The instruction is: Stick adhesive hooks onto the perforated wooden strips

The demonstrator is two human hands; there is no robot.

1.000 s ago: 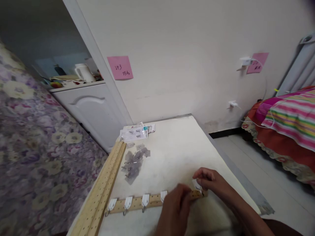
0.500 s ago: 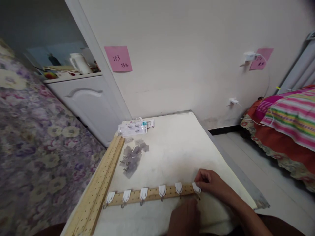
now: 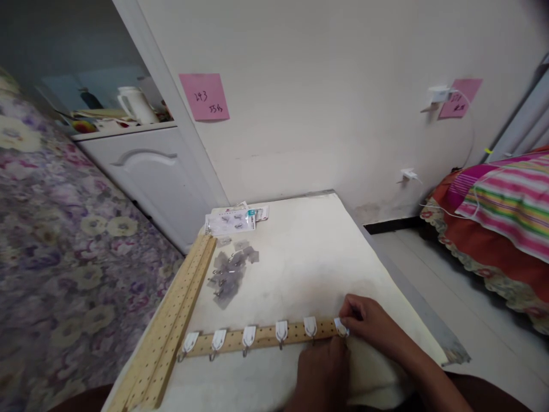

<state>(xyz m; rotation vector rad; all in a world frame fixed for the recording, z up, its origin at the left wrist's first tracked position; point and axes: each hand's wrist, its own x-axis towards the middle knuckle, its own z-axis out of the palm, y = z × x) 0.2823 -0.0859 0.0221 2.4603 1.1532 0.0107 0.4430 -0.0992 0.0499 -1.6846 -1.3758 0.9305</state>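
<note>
Several white hooks with metal prongs (image 3: 249,336) sit in a row along a narrow wooden strip with holes (image 3: 266,335), laid crosswise near the table's front. At the right end, my right hand (image 3: 369,320) pinches the last white hook (image 3: 341,327) by its upper edge. My left hand (image 3: 323,369) is closed just below that hook, its fingertips at the lower end; what they hold is hidden. Two longer perforated wooden strips (image 3: 182,320) lie side by side along the table's left edge.
Small clear-grey pieces with metal hooks (image 3: 229,277) lie in a pile left of the table's middle. Behind them are hook packages (image 3: 231,222). The pale tabletop (image 3: 309,246) meets the wall at the back. A bed (image 3: 493,240) stands at right, a floral curtain (image 3: 77,252) at left.
My left hand has risen slightly to the lower end of the rightmost hook. My right hand stays at that hook's upper edge. The view has shifted a little.
</note>
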